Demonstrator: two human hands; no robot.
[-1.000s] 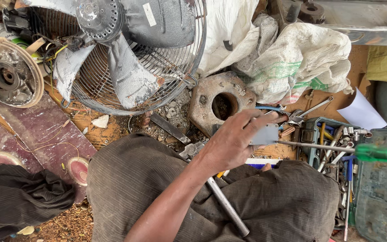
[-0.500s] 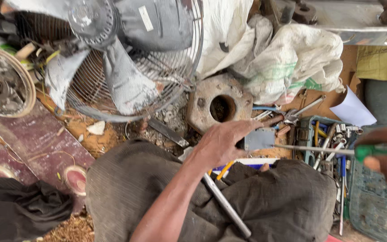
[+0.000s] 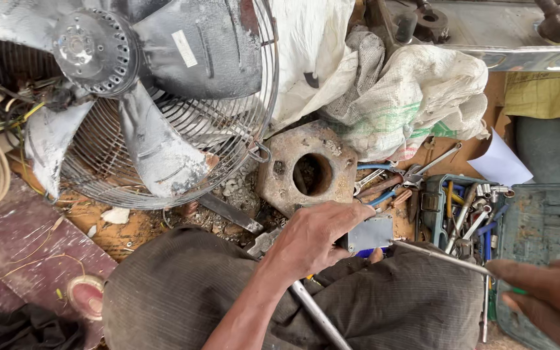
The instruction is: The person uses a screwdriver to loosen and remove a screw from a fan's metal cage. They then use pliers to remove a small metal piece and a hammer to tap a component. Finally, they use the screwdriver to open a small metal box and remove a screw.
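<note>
My left hand [image 3: 315, 236] grips a small flat grey metal box [image 3: 372, 233] over my lap, fingers curled round its left edge. My right hand [image 3: 546, 298] sits at the lower right, blurred, closed on a green-handled screwdriver. The screwdriver's thin steel shaft [image 3: 442, 257] slants up and left, and its tip touches the lower right corner of the box. My knees, in dark striped trousers [image 3: 183, 291], fill the bottom of the view.
A large metal fan [image 3: 131, 97] with a wire guard lies upper left. A rusty flange [image 3: 279, 185] with a round hole sits just beyond the box. Pliers [image 3: 384, 185], an open tool case [image 3: 461, 207] of sockets, white sacks [image 3: 409, 91] and a steel rod [image 3: 315, 314] surround me.
My right hand has come in from the right edge with the screwdriver, lower and closer. The left hand keeps its hold on the grey box. The view has shifted nearer to the fan.
</note>
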